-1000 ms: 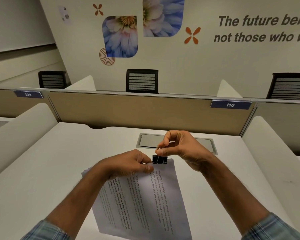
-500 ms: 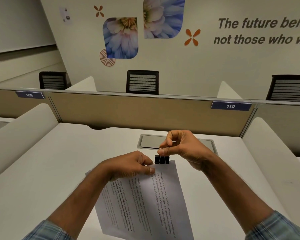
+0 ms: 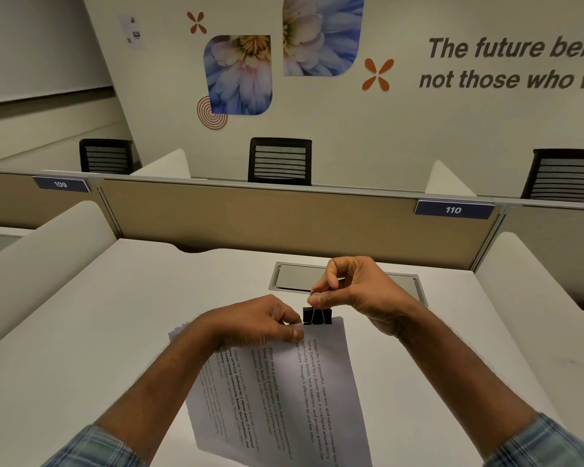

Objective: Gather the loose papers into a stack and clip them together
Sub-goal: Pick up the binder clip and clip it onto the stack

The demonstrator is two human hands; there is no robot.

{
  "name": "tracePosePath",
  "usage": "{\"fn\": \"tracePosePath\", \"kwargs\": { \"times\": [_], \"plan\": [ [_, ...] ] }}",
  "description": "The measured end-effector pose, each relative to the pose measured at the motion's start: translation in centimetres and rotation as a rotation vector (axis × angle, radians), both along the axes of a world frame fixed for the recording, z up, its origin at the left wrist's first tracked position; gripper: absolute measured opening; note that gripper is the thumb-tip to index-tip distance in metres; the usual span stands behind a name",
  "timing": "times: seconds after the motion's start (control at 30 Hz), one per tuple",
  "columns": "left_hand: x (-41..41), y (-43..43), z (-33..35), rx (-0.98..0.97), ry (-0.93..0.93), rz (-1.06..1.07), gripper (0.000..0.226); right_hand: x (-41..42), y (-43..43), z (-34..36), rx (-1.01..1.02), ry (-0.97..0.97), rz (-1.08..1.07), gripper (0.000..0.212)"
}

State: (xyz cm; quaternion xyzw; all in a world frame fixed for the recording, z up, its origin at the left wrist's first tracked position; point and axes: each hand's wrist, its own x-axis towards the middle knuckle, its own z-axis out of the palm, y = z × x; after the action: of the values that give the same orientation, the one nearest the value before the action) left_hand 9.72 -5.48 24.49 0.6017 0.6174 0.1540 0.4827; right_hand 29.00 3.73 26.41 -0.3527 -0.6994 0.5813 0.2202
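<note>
A stack of printed white papers (image 3: 284,392) hangs above the white desk (image 3: 91,332), its sheets fanned slightly at the left edge. My left hand (image 3: 253,323) grips the stack's top edge between thumb and fingers. A black binder clip (image 3: 317,315) sits on the top edge, just right of that hand. My right hand (image 3: 354,294) pinches the clip's silver wire handles between thumb and forefinger, above the clip.
A grey cable hatch (image 3: 297,278) is set into the desk behind my hands. A tan partition (image 3: 250,224) with a label reading 110 (image 3: 453,210) closes the back. White curved side dividers stand at left and right. Black chairs stand beyond the partition.
The papers and both hands hold nearly the same place. The clip stays on the top edge, and the stack has shifted slightly to the right.
</note>
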Motion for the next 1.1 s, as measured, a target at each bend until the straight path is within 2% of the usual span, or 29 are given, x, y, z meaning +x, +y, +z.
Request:
{"fn": "tracePosePath", "kwargs": {
  "times": [0.5,0.9,1.1],
  "plan": [
    [-0.4,0.0,0.2,-0.01,-0.015,-0.003,0.023,-0.7,0.0,-0.4,0.021,0.019,-0.008,0.042],
    [-0.9,0.0,0.1,-0.018,-0.045,0.027,0.028,-0.7,0.6,-1.1,0.046,-0.031,0.025,0.038],
    [-0.6,0.4,-0.5,0.003,-0.081,0.026,0.029,-0.3,1.0,-1.6,-0.003,-0.041,0.045,0.031]
  ]
}}
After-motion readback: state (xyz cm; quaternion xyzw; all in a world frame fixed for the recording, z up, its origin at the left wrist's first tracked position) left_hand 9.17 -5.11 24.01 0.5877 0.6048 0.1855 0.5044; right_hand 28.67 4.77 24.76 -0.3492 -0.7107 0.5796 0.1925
